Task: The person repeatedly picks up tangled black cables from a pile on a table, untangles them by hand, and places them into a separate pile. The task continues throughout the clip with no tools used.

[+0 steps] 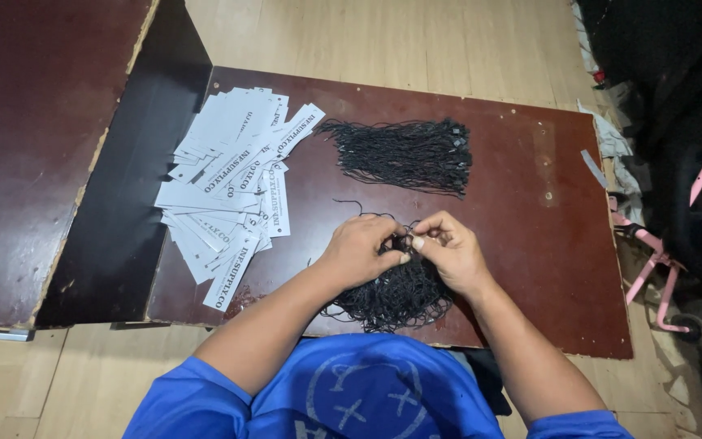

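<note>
Both the left hand (361, 248) and right hand (446, 250) pinched a black string (404, 242) over the tangled pile (396, 297) at the table's (530, 244) near edge, white tags (229, 191) lying left

We see a dark reddish-brown worktop (546, 268) lying on a pale wooden floor (383, 41), a second brown board (34, 146) at left, a pink frame (660, 268) at right.

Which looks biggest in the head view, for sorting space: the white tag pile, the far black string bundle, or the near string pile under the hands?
1. white tag pile
2. far black string bundle and near string pile: look alike; hands hide part of the near one.
</note>
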